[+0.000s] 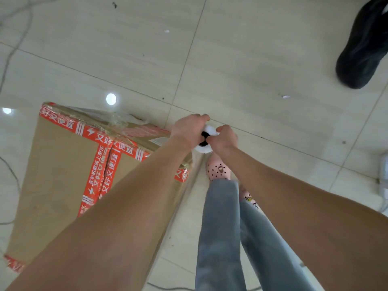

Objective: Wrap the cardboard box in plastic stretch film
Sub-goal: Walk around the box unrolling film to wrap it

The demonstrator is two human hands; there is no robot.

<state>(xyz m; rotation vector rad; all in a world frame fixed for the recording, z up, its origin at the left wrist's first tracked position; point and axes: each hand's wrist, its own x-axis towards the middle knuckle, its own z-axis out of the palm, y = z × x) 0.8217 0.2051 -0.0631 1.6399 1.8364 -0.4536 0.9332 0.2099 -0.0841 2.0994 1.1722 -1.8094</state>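
A tall cardboard box (56,175) sealed with red printed tape stands on the tiled floor at the left. Clear stretch film clings to its far top edge and runs down its right side. A white roll of stretch film (206,141) with a dark core is held upright just past the box's right corner. My left hand (189,128) grips the roll's top from the left. My right hand (225,137) grips it from the right. The roll's lower part is hidden behind my hands and arms.
My legs in grey trousers and pink perforated clogs (218,170) stand right of the box. Another person's black shoe (363,47) is at the far right. Thin cables (12,49) trail over the floor at the left. A white object (384,177) lies at the right edge.
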